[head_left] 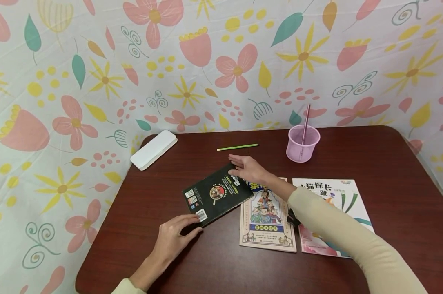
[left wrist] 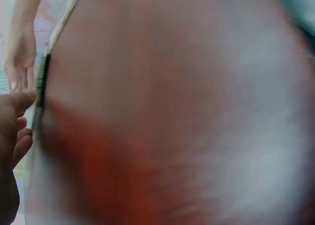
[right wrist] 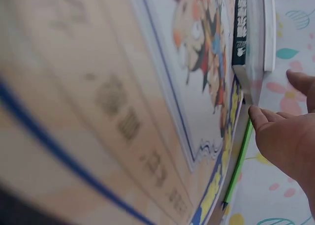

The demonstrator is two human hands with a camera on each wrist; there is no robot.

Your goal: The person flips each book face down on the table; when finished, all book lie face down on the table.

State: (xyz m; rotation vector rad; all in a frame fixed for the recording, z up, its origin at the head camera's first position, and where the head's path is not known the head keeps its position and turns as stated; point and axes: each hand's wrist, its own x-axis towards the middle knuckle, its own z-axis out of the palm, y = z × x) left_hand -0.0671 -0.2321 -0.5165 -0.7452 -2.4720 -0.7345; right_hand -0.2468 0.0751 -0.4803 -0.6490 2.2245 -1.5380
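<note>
Reached with left hand to black book's near-left corner, but couldn't tell, through wrist-view blur, whether pinching; held right hand straight-fingered at its far-right end. Judged cartoon-cover book and white-cover book already laid at right, black book still unsettled, overlapping the former. Saw one pencil standing in pink cup, far right; found white case closed, far left.

A hand could pass over bare tabletop to the right of the pink mesh cup, or between that cup and the green pencil. The right sleeve crosses above the white-covered book, while the left hand and right hand flank the black book at opposite corners.
</note>
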